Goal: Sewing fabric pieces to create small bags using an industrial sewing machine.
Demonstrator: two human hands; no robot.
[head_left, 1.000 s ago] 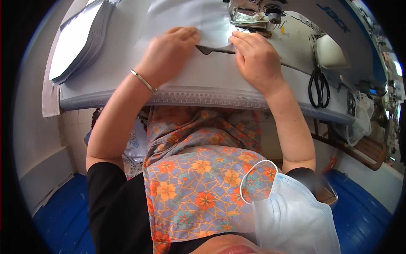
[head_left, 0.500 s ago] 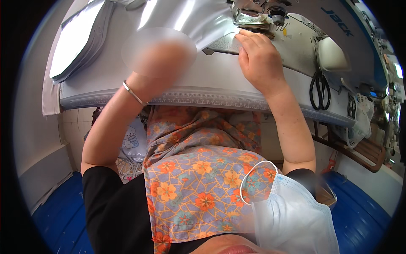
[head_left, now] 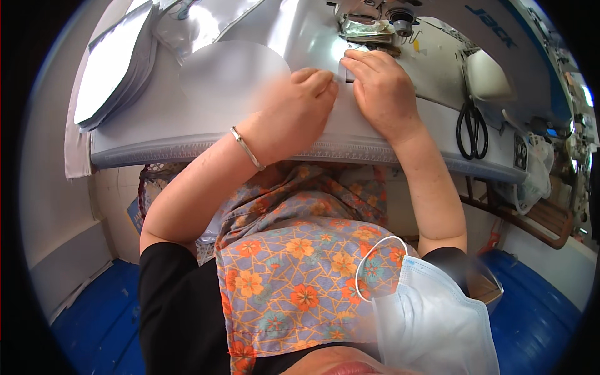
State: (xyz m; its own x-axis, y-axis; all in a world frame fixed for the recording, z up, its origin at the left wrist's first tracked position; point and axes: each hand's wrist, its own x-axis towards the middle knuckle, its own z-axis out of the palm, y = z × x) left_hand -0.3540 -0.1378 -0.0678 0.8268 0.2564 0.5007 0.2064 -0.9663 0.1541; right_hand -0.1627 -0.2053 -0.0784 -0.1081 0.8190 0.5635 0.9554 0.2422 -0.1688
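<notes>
My left hand, with a bangle on the wrist, is closed in a pinch over the table, just left of my right hand. What it pinches is too thin or hidden to make out. My right hand rests at the bed of a sewing machine. Its fingers are bent and pressed together, the tips close below the needle area; anything under them is hidden. A glossy clear plastic sheet lies on the table at the far left.
A stack of grey-white sheets sits at the left table edge. Black-handled scissors lie right of my right arm. A printed ruler strip runs along the table's front edge. A plastic bag hangs at the right.
My left hand has moved right and nearer to me, closing up to my right hand. The glossy sheet's edge now shows farther left and back. My right hand has barely shifted.
</notes>
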